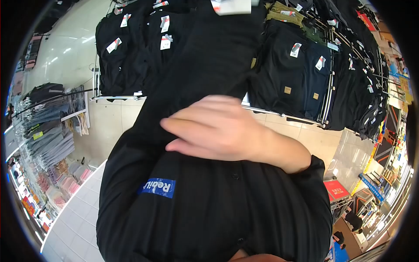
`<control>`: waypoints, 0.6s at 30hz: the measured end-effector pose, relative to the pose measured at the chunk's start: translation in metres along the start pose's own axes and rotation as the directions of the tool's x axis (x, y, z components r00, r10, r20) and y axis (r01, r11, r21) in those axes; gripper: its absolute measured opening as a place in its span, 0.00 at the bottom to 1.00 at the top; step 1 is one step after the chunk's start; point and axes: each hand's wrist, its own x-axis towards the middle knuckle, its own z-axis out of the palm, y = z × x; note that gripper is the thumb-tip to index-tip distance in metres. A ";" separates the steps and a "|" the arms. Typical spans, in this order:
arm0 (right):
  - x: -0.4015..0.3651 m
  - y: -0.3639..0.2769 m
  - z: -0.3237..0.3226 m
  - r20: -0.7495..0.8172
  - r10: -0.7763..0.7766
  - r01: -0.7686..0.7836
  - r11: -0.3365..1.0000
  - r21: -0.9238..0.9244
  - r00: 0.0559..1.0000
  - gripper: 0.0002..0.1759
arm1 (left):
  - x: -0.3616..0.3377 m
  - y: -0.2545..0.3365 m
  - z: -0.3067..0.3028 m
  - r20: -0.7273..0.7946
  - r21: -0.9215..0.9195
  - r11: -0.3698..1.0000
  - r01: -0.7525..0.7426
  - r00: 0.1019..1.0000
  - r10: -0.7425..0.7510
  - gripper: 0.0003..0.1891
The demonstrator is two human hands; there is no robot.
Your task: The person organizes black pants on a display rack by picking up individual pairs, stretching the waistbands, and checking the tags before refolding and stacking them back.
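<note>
My right hand (209, 129) reaches in from the right across my chest, a little blurred. Its fingers stretch to the left and the thumb lies apart below them. The hand is over a long black garment (209, 56), which extends upward from my chest; whether it touches the cloth is hard to tell. A white tag (233, 6) shows at the far end of that garment. Black cloth covers the area of my left arm, and my left hand does not show.
Black trousers with tags (131, 56) hang on a metal rack ahead on the left. Dark trousers (279, 74) hang on the right. Folded grey clothes (54, 144) lie at far left, above a white surface (76, 218). A red sign (336, 190) and people (353, 219) are at lower right.
</note>
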 end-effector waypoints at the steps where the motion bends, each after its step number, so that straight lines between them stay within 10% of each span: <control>1: -0.007 0.006 -0.019 -0.161 -0.122 0.119 0.993 -0.026 0.980 0.16 | -0.021 0.001 0.006 0.060 -0.063 0.996 0.066 0.996 -0.062 0.12; 3: -0.038 0.025 -0.048 -0.542 -0.240 0.191 0.971 -0.145 0.805 0.03 | -0.004 -0.026 0.013 0.180 -0.178 0.963 0.201 0.969 -0.169 0.14; 6: -0.054 0.041 -0.083 -0.823 0.226 -0.300 0.951 0.071 0.522 0.10 | -0.023 -0.043 0.019 0.371 -0.303 0.860 0.412 0.882 -0.292 0.15; 11: -0.080 0.061 -0.108 -0.137 0.650 -0.378 0.586 0.717 0.747 0.34 | -0.039 -0.060 0.020 0.660 -0.458 0.514 0.725 0.665 -0.350 0.19; 12: -0.088 0.062 -0.101 -0.066 0.745 -0.454 0.472 0.756 0.664 0.43 | -0.046 -0.061 0.024 0.660 -0.455 0.514 0.727 0.663 -0.353 0.19; 17: -0.099 0.051 -0.089 0.175 0.454 -0.433 0.562 0.704 0.874 0.32 | -0.075 -0.087 0.037 0.642 -0.038 0.923 0.383 0.717 -0.271 0.11; 18: -0.106 0.048 -0.083 0.127 0.499 -0.414 0.522 0.746 0.857 0.29 | -0.063 -0.086 0.034 0.747 0.000 0.685 0.729 0.455 -0.484 0.12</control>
